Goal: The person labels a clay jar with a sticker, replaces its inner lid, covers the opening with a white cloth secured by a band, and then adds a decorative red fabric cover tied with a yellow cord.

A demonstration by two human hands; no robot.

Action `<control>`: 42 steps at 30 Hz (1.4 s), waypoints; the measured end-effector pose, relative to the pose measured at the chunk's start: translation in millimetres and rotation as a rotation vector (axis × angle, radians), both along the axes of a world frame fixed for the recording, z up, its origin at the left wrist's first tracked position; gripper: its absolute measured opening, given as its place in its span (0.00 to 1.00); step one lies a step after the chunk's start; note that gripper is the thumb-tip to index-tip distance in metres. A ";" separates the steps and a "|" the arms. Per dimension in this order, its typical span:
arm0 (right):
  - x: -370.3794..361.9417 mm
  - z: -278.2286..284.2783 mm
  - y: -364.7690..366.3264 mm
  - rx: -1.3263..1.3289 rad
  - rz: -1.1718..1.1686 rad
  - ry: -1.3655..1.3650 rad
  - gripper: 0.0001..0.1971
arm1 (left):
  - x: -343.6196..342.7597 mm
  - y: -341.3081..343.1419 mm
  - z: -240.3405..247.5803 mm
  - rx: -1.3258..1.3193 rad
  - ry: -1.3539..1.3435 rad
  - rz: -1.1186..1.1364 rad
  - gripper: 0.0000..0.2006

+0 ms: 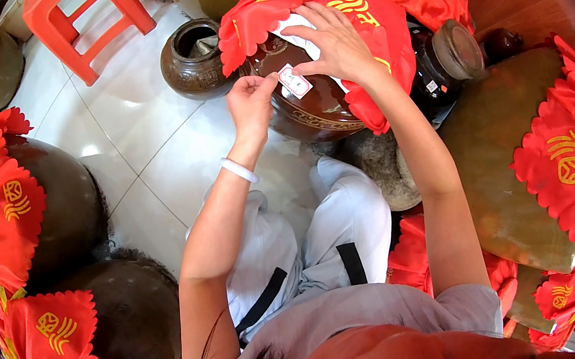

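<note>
A glossy brown jar (322, 112) stands ahead of me, with a red scalloped cloth (259, 8) draped over its top and yellow marks on the cloth. A small white label with a pink border (295, 82) is against the jar's shoulder. My left hand (251, 106) is closed, thumb and finger pinched at the label's left edge. Spread fingers of my right hand (336, 48) lie on the folded-back cloth edge, where its white underside (296, 28) shows. My right thumb reaches to the label's right side. A pale bangle circles my left wrist.
A small dark open pot (198, 61) stands left of the jar, near a red plastic stool (80, 33). A dark lidded jar (433, 71) is close on the right. Large jars under red cloths (6, 204) line both sides. White tiles (122, 142) cover the floor.
</note>
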State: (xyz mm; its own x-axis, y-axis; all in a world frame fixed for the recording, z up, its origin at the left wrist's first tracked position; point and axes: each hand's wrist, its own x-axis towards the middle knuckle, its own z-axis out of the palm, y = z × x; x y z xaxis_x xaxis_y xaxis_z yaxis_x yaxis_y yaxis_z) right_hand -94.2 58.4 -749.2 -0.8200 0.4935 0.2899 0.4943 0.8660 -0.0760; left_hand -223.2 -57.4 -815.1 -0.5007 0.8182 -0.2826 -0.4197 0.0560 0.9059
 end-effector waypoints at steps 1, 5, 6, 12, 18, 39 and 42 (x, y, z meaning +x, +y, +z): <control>0.0 0.1 0.1 -0.002 -0.001 -0.006 0.31 | 0.7 1.1 -1.2 0.000 0.000 0.000 0.10; -0.5 -0.2 0.5 0.005 0.000 -0.017 0.31 | 1.8 3.2 -7.3 -0.013 0.025 -0.024 0.12; -0.1 0.4 0.4 0.003 -0.002 -0.024 0.31 | 1.9 3.4 -7.1 0.002 0.015 -0.026 0.13; 0.0 -1.1 1.1 0.014 0.001 -0.002 0.29 | -0.5 3.0 -2.3 -0.033 -0.085 -0.046 0.14; -4.8 -0.4 -1.3 0.038 -0.012 -0.001 0.27 | -1.5 4.5 -7.9 -0.028 -0.031 -0.037 0.14; -5.7 0.2 -6.7 0.058 -0.053 0.022 0.24 | 1.6 15.0 -11.5 -0.055 0.018 -0.006 0.20; -6.3 -0.4 -7.4 0.057 -0.056 0.031 0.24 | 0.9 14.2 -10.2 -0.054 0.039 0.002 0.20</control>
State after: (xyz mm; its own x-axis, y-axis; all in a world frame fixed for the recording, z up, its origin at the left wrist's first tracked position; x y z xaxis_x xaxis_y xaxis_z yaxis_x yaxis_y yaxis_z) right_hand -100.5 51.0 -749.6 -0.7820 0.5204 0.3431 0.5402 0.8404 -0.0435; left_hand -222.2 -43.2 -825.4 -0.5135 0.8016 -0.3063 -0.3845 0.1042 0.9172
